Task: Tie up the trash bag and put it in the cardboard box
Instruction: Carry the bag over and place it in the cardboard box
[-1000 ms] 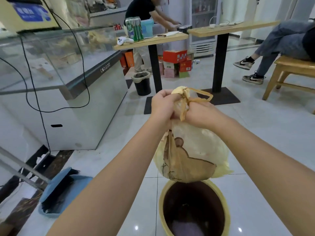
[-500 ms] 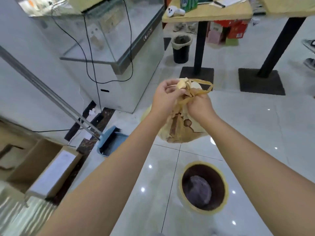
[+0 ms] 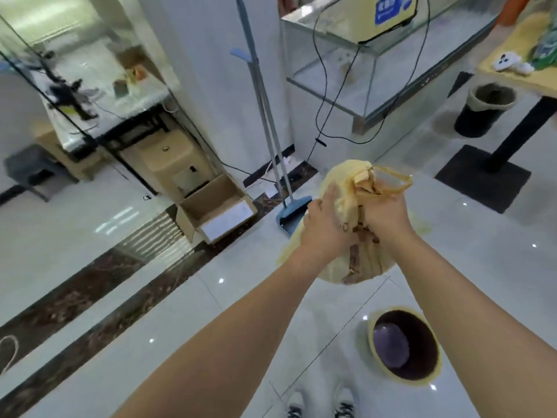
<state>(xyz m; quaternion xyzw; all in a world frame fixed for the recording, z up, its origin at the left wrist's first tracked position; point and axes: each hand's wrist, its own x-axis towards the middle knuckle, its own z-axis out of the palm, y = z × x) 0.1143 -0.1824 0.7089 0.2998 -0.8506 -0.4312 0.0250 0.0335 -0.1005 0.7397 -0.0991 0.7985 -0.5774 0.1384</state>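
A full yellow trash bag (image 3: 343, 182) hangs in the air in front of me, its gathered neck and knotted handles sticking up at the top. My left hand (image 3: 324, 227) grips the left side of the neck and my right hand (image 3: 385, 218) grips the right side, both closed on the plastic. An open cardboard box (image 3: 215, 211) stands on the floor to the left of the bag, by the wall, its flaps up and its inside showing nothing.
A yellow-rimmed bin (image 3: 404, 346) stands on the tiles below the bag. A blue dustpan (image 3: 291, 214) with a long handle leans by the wall between box and bag. A glass counter (image 3: 376, 64), a black bin (image 3: 485, 110) and a table base (image 3: 482, 176) lie to the right.
My view has swung to the left, bringing the cardboard box into sight. The bag has moved left with both hands, away from above the yellow-rimmed bin.
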